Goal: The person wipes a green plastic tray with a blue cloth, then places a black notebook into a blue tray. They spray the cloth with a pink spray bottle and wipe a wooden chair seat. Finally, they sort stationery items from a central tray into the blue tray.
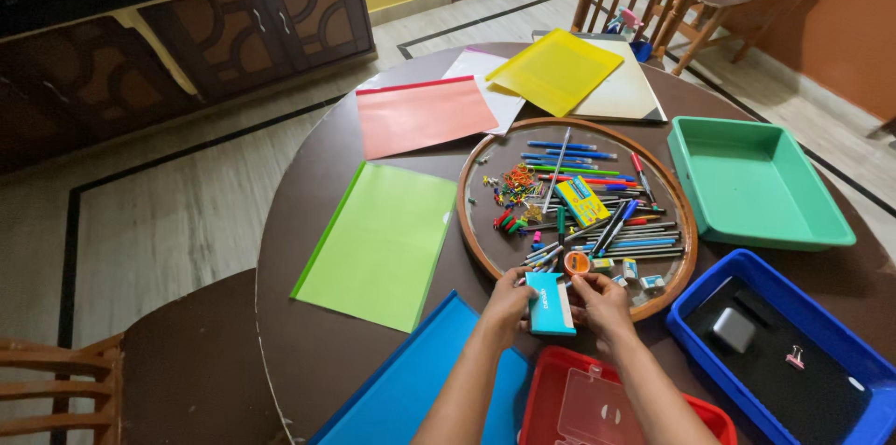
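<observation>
Both my hands hold a small teal box point(550, 305) upright at the near edge of a round wooden tray point(473, 238). My left hand point(507, 300) grips its left side and my right hand point(599, 303) grips its right side. The tray carries several pens point(623, 226), a yellow box point(582, 201), a heap of coloured clips point(512, 189), an orange tape roll point(577, 263) and small erasers point(631, 269). The tape roll lies just beyond the box.
On the round dark table lie a green folder point(380, 242), a red folder point(422, 114), a yellow folder point(554, 70) and a blue folder point(420, 380). A green bin point(752, 186), a blue bin point(793, 352) and a red bin point(597, 403) stand right and near. Wooden chairs surround it.
</observation>
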